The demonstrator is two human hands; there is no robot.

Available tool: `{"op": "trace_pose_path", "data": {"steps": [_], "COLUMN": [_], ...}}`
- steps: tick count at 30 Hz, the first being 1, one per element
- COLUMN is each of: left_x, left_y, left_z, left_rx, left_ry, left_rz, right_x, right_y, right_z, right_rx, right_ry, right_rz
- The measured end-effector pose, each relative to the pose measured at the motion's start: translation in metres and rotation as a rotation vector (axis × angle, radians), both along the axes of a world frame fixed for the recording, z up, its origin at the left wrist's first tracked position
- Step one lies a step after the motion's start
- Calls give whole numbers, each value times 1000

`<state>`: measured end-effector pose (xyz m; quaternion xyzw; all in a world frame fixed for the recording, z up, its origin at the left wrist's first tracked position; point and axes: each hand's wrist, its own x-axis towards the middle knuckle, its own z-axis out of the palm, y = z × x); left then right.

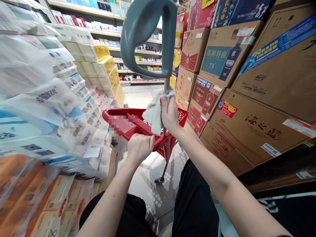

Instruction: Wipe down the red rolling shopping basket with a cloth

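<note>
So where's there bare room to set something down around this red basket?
Bare floor shows beyond the red shopping basket, before the stocked shelves, and nearer, between the caster and the black trousers. It's crowded left, with plastic-wrapped packs, and right, with stacked baijiu cartons.

Off-white cloth (pixel 152 115), crumpled, hangs bunched against slim metal pole (pixel 167 83). Grey loop handle (pixel 170 42) tops pole; red plastic shopping basket (pixel 129 131), perforated sides, sits below.
</note>
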<state>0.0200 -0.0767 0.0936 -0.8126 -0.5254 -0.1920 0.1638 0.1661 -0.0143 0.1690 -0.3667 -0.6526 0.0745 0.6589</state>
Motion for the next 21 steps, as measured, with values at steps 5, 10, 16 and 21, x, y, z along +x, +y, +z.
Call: {"op": "trace_pose_path", "data": {"steps": [5,10,16,21], "left_x": [0,1,2,4], "left_y": [1,1,1,4], "left_z": [-2,-3,-2,-1], "left_rx": [35,39,32,22], "left_ry": [11,5,-8,-29], "left_rz": [10,-3,35,50], "right_x": [1,3,23,48], "right_y": [3,-7,3,18], "right_z": [-12,-100,-142,-158], "right_rx": [-56,-265,-202,-135], "right_ry": [-70,-186,-396,-515], "right_rz": [-50,-29,69,151]}}
